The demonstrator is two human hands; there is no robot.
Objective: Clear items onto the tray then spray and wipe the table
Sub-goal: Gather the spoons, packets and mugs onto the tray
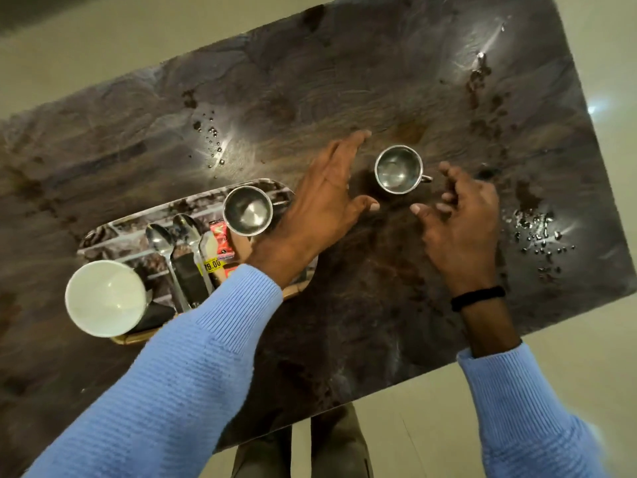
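Currently steel cup stands alone on counter, just right of tray. Left hand and right hand flank cup, both grips wide, empty. Advise pinching handle, lifting level, seating beside tray's steel bowl.

The only writing I can read is the number "79.00" in dark print on a little yellow price sticker, stuck on a red packet that lies on the tray, and the packet's own small print is too blurry.
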